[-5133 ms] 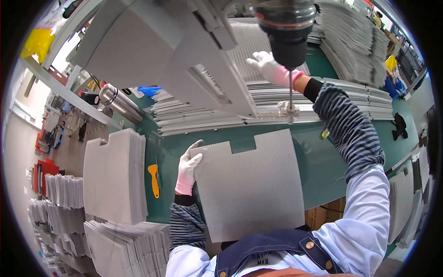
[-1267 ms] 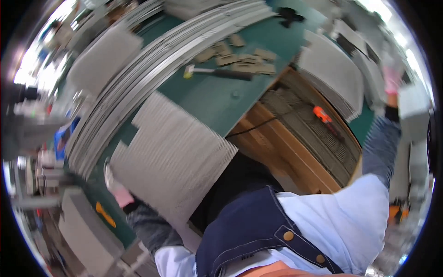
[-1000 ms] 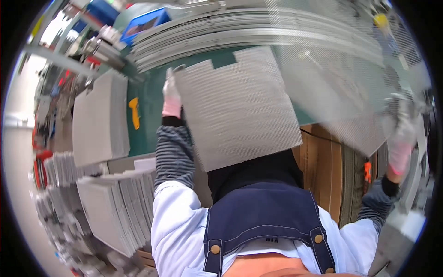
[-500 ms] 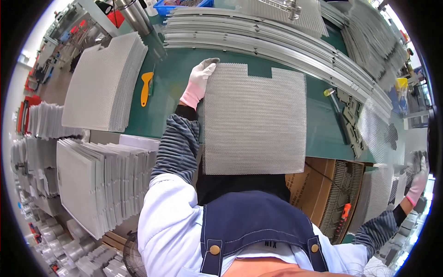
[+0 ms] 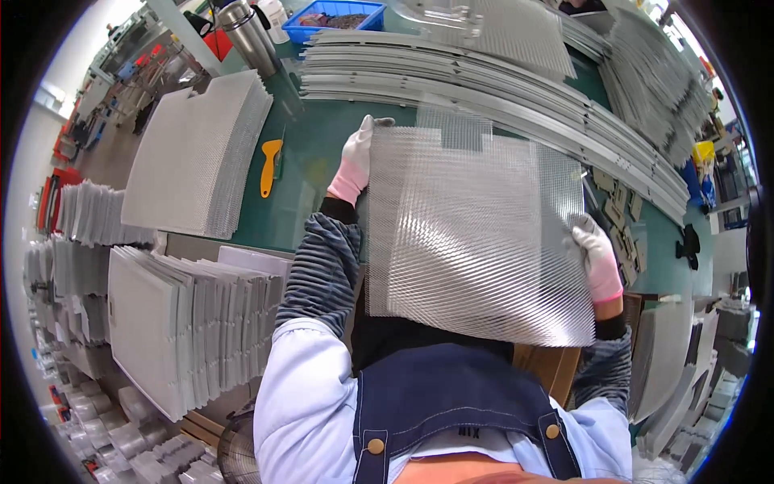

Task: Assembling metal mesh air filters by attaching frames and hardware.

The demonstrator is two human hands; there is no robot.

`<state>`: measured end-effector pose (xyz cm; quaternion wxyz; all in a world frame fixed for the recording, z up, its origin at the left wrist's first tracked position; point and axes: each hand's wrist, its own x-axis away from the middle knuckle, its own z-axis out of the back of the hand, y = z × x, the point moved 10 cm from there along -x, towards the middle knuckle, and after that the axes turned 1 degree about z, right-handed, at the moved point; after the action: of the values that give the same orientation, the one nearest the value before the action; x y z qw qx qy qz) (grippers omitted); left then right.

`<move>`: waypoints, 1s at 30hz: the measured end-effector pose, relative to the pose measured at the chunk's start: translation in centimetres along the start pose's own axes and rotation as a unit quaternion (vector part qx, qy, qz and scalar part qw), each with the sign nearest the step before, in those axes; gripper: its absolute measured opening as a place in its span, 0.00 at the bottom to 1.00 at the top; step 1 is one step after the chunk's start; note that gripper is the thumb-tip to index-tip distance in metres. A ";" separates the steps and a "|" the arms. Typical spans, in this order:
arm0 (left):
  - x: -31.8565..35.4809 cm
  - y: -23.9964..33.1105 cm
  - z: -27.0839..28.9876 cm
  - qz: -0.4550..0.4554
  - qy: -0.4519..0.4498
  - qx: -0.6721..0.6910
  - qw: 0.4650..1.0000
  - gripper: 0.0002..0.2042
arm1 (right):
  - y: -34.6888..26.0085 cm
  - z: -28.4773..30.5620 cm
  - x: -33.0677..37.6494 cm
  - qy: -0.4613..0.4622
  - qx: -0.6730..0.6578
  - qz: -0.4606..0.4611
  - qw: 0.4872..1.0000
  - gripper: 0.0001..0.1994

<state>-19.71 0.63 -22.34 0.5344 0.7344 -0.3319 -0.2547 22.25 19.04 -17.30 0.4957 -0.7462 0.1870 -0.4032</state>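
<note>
At the bench's (image 5: 310, 145) near edge, overhanging it: mesh sheets, two, the upper mesh sheet (image 5: 500, 250) askew over the notched mesh sheet (image 5: 395, 161); whether they touch, I cannot tell. Left hand (image 5: 353, 161), one: closed on the notched mesh sheet's far-left corner. Right hand (image 5: 597, 254), one: pinching the upper mesh sheet's right edge. Risks, as I judge: sliding mesh on mesh could snag; a slackened left grip could let the overhang tip. Towards the left edge: yellow-handled tool (image 5: 268, 165), one; mesh stack (image 5: 185, 153), one; steel flask (image 5: 248, 39), one.

At my twelve o'clock, a notched silver-grey metal-mesh sheet (image 5: 379, 218) sits beneath a glinting, see-through silver metal-mesh sheet (image 5: 496, 250) offset toward three.
</note>
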 end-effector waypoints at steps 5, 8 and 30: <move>0.6 0.0 -0.5 0.033 -0.005 0.031 0.999 0.32 | 0.3 -3.9 -1.2 -0.012 -0.003 0.017 1.000 0.13; 1.1 0.0 -1.2 0.068 0.010 0.120 0.990 0.31 | 1.2 -4.9 -2.7 -0.030 0.036 0.026 0.999 0.13; -1.5 0.1 -0.1 0.000 -0.014 -0.005 1.000 0.16 | 0.6 -3.9 -5.7 -0.151 0.137 -0.002 0.979 0.31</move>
<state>-20.63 1.86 -22.21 0.5336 0.7280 -0.3381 -0.2666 15.78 20.35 -19.54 0.6145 -0.7242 0.0513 -0.3087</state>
